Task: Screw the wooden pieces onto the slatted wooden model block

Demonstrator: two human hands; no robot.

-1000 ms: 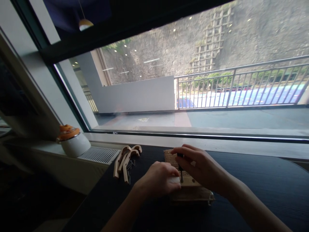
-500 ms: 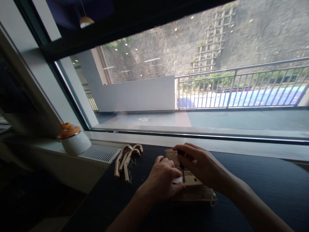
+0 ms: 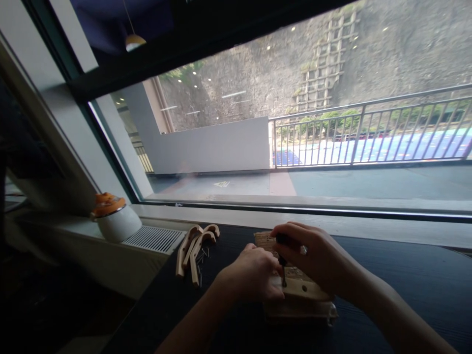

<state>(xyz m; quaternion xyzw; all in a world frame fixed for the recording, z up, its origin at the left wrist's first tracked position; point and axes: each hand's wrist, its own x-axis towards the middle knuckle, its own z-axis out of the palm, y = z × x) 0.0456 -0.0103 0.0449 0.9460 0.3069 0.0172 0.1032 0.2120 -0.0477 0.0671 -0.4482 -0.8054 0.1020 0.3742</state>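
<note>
On the dark table [image 3: 405, 275] lies a flat wooden assembly [image 3: 302, 295] made of light boards. My left hand [image 3: 250, 273] is closed on its near left edge and presses it down. My right hand [image 3: 313, 258] is wrapped round a small black-handled screwdriver [image 3: 282, 268], held upright with its tip on the wood right beside my left fingers. A ring shows on my right hand.
Curved wooden pieces [image 3: 193, 246] with several loose nails or screws lie to the left on the table. A white pot with an orange lid [image 3: 114, 219] stands on the sill next to a vent grille [image 3: 153, 238]. A big window runs along the far edge.
Both hands and the wooden assembly sit slightly lower and to the right in view as my head shifted. My left hand's grip on the wood moved a little; the screwdriver stays upright.
</note>
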